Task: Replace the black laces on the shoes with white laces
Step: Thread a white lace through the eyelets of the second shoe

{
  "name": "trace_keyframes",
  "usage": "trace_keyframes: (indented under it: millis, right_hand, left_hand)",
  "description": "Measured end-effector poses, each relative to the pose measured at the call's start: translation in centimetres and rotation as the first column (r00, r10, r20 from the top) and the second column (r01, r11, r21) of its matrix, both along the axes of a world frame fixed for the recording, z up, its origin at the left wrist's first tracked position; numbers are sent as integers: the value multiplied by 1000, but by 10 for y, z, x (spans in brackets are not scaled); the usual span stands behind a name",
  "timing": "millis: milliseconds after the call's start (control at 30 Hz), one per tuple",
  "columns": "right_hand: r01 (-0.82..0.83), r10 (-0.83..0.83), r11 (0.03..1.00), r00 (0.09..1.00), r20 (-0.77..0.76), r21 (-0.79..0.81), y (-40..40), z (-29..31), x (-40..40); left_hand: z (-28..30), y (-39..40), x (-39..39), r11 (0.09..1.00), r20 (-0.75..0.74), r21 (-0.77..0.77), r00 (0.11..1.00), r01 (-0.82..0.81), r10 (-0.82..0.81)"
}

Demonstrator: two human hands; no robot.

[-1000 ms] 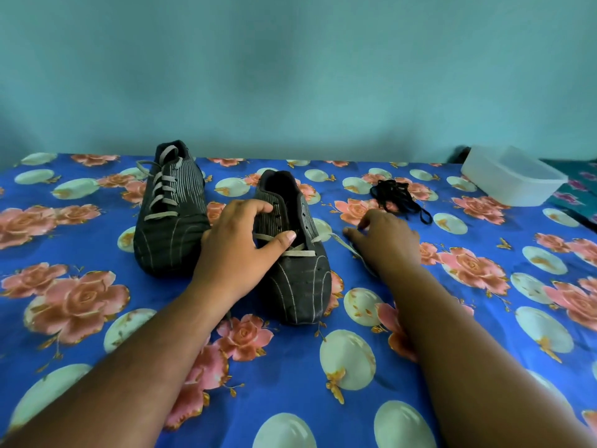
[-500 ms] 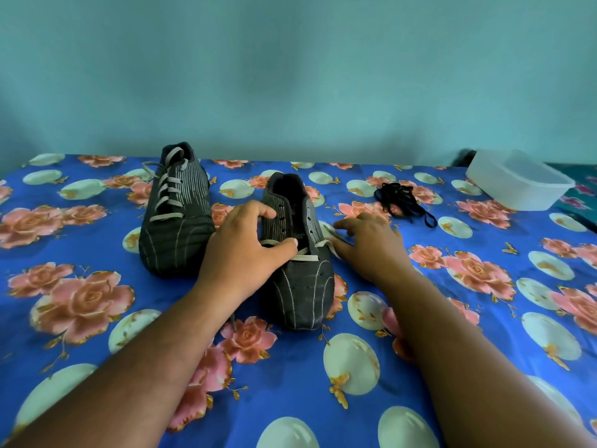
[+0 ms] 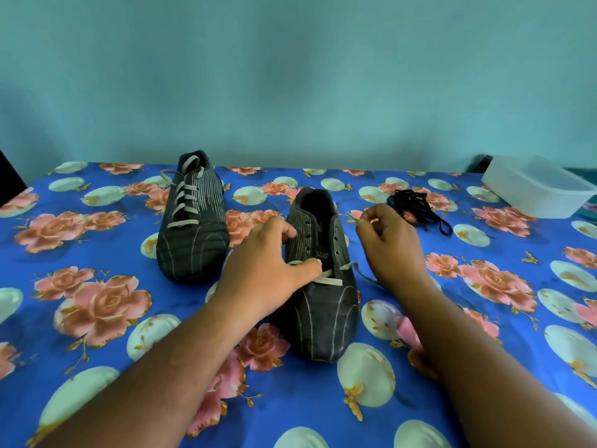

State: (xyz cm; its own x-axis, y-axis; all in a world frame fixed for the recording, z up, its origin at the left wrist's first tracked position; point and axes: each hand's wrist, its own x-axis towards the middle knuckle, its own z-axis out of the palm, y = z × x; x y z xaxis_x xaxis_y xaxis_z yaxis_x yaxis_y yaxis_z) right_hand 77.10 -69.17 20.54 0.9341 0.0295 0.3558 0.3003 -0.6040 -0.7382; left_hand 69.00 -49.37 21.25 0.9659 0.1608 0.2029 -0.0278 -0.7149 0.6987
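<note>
Two dark striped shoes stand on the flowered blue cloth. The left shoe (image 3: 193, 221) is fully laced in white. The right shoe (image 3: 323, 279) has a white lace (image 3: 329, 280) through its lowest eyelets only. My left hand (image 3: 265, 266) grips that shoe's left side, thumb lying across the lace near the toe. My right hand (image 3: 387, 244) is raised just right of the shoe and pinches the free lace end (image 3: 353, 218) between thumb and fingers. A bundle of black laces (image 3: 416, 206) lies behind my right hand.
A white plastic tub (image 3: 529, 189) sits at the far right edge of the cloth (image 3: 97, 367). A teal wall rises behind. A dark object shows at the far left edge.
My right hand lifted off the cloth beside the shoe and now holds the lace end up. My left hand kept its hold on the shoe.
</note>
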Motion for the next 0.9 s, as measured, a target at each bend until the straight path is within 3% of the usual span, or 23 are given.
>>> trace_keyframes:
  millis: [100,233,433,633,800,900]
  right_hand:
    - [-179,190,965,981,-44,193,4,11,-14]
    - [-370,381,908,924,-21,197,11,14,-21]
    - [-483,488,864,873,-5,142,9,4,-16]
    - [-481,484,871,875,-11,97,13,-2,-16]
    - [-488,492,868,870,-36,86,16,-3,-18]
    - [-532,532,847,847,15,-1,14,-3,-17]
  left_hand:
    - [1,-4,-3,1000,-2,29,1000,-11,11]
    - [3,-7,-5,991,32,113,997,-67,64]
    - [5,-11,-5,990,63,86,993,-108,103]
    - [9,-8,-6,993,78,61,992,-101,96]
    - [8,0,-4,992,116,123,993,-16,2]
    - [10,11,-1,983,96,168,991,78,-95]
